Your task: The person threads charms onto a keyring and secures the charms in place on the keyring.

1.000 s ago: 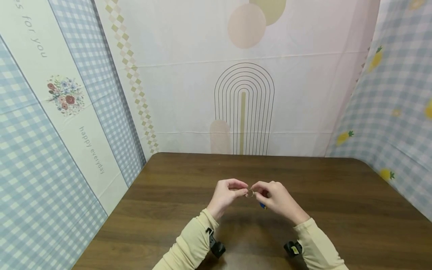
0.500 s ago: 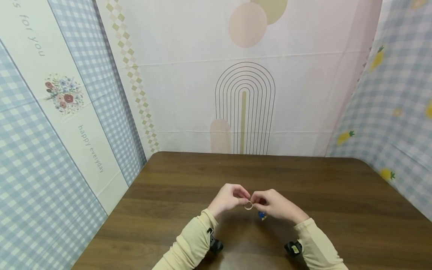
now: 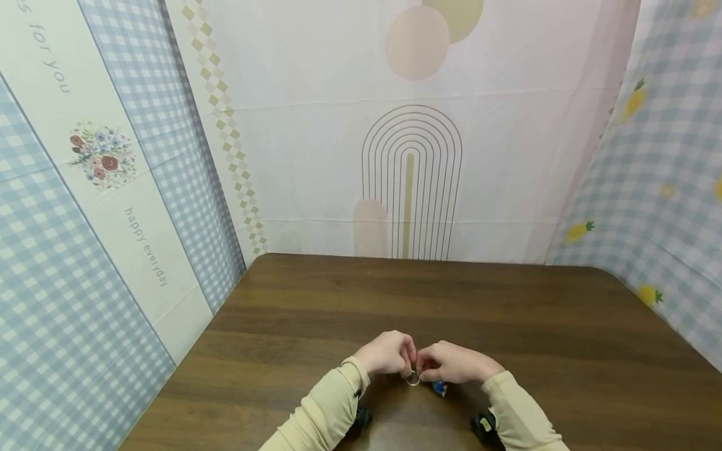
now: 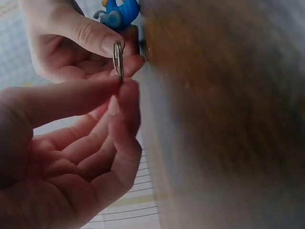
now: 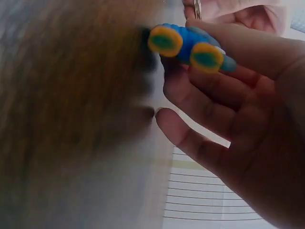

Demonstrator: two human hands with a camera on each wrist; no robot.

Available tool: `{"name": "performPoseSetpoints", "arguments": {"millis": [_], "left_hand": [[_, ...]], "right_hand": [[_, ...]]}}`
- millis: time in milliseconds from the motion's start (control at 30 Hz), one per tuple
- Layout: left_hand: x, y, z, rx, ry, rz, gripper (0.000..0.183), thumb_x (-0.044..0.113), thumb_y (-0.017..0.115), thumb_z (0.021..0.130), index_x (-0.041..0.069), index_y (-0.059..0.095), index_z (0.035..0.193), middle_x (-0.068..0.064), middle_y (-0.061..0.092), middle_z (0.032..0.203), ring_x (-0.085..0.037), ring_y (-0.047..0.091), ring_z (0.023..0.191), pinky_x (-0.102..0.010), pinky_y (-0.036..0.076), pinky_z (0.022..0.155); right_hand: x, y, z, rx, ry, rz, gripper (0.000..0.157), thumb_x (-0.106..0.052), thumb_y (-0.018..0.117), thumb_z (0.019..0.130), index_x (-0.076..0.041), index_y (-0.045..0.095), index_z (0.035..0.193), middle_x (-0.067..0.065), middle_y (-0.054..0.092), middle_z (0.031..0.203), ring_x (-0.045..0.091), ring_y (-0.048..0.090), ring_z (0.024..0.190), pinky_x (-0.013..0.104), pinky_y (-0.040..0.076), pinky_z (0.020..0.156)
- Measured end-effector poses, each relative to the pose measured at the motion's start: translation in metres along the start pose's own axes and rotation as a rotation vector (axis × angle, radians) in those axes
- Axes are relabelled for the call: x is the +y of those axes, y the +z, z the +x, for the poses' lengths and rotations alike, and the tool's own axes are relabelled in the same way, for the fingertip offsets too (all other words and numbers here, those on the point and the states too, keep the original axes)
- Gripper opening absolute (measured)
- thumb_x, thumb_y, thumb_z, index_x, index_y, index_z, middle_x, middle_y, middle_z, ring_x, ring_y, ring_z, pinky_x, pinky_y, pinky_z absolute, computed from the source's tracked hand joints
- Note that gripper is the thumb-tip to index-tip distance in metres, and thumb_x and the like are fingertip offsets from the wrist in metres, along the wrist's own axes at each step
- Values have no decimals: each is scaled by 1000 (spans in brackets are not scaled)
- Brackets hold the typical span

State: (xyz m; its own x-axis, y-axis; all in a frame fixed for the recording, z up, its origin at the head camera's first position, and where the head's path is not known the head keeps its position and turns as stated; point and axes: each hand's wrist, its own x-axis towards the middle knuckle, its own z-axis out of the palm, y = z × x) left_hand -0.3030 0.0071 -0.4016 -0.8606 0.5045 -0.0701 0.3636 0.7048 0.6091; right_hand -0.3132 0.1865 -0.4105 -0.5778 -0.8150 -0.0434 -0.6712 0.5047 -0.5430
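Note:
In the head view my left hand (image 3: 389,352) and right hand (image 3: 455,363) meet low over the table, fingertips nearly touching. A metal split key ring (image 4: 118,59) stands up from the pinch of my left thumb and forefinger. The right thumb tip lies against or just beside the ring's far side. A small blue toy figure charm (image 5: 186,45), with grey parts and yellow-orange feet with green soles, is at my right thumb and forefinger, which pinch at its upper part. How the charm joins the ring is hidden by the fingers.
A brown wood-grain table (image 3: 293,326) spreads beneath both hands. Behind it hangs a pale printed cloth (image 3: 304,156); checked blue cloths hang at the left and right sides. A black wrist camera (image 3: 484,426) sits below the right sleeve.
Both hands have come down and nearer the body, carrying the ring and the charm with them. The ring and more of the blue charm now show below the fingers.

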Motion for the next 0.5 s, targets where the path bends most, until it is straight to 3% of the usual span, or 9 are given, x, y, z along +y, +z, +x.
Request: {"name": "performPoseSetpoints", "arguments": {"millis": [133,333,433,500], "left_hand": [[-1,2,-1,-19,-18,67,20,-4,67,60,9,61,74,3,62,59,-1,48,50,-15,39,48],[3,6,3,11,-20,167,19,-1,71,57,11,63,69,8,53,55,-4,45,52,-16,37,49],[6,9,5,30,-29,231,19,1,74,57,12,62,67,9,53,57,-5,45,54,-16,37,50],[6,10,5,40,-35,276,19,6,77,56,13,63,67,7,56,60,-7,48,56,-16,39,52]], "right_hand": [[1,1,0,-8,-3,33,7,-21,60,85,-14,59,83,-11,58,71,-4,48,60,15,43,59],[9,-5,-5,19,19,21,10,-25,57,87,-16,60,91,-11,60,81,-3,51,67,16,44,63],[15,-10,-13,61,42,-9,14,-27,56,87,-16,60,97,-8,61,90,0,54,77,20,46,67],[20,-13,-21,136,54,-64,19,-28,56,87,-15,59,101,-4,60,98,6,56,87,26,47,73]]}}
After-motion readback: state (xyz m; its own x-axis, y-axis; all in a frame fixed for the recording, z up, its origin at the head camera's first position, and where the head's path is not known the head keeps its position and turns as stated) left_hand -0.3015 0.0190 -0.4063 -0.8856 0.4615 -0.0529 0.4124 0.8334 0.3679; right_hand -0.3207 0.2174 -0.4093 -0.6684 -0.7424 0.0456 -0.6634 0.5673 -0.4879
